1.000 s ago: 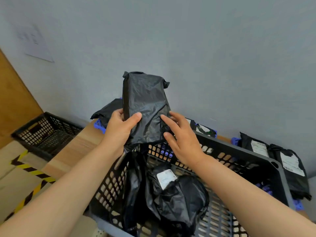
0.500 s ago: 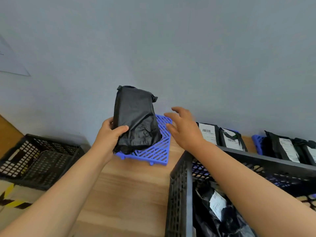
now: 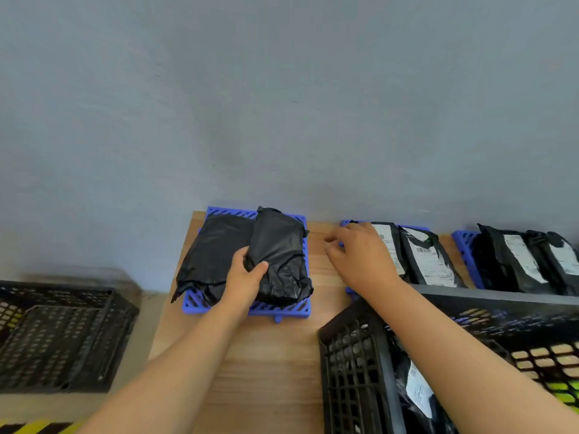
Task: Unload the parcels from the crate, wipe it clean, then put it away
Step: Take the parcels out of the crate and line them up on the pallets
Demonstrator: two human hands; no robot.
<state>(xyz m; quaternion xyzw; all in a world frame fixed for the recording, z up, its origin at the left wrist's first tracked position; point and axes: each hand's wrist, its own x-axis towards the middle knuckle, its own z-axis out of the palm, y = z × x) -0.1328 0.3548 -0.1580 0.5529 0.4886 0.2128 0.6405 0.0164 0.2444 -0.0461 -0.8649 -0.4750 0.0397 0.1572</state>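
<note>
- The black parcel point(image 3: 282, 255) is down now: it lies flat on the blue mat point(image 3: 282, 312), at about ten o'clock from the crate point(image 3: 354, 364), pressed right against a second black parcel point(image 3: 213, 252) on the same mat.
- The left hand point(image 3: 247, 278) is clamped on the parcel's near-left edge, thumb on top and fingers tucked under the side (it hasn't let go).
- The right hand point(image 3: 363, 261) holds nothing, its fingers loose and apart. It hovers over the counter point(image 3: 275, 371) at about three o'clock from the mat, just in front of the labelled parcels point(image 3: 426, 261).
- For the job, I'd say this is one more parcel out, with only the release left on this one.
- The crate isn't empty: a bagged parcel with a white label point(image 3: 416, 389) shows inside it, so wiping and stowing look some way off.
- Half a second ago the same parcel stood upright in the air above the mat, the left hand round its lower edge. A second ago both hands had it just over the crate's rim.
- Since then the right hand has come off and drifted to the right.
</note>
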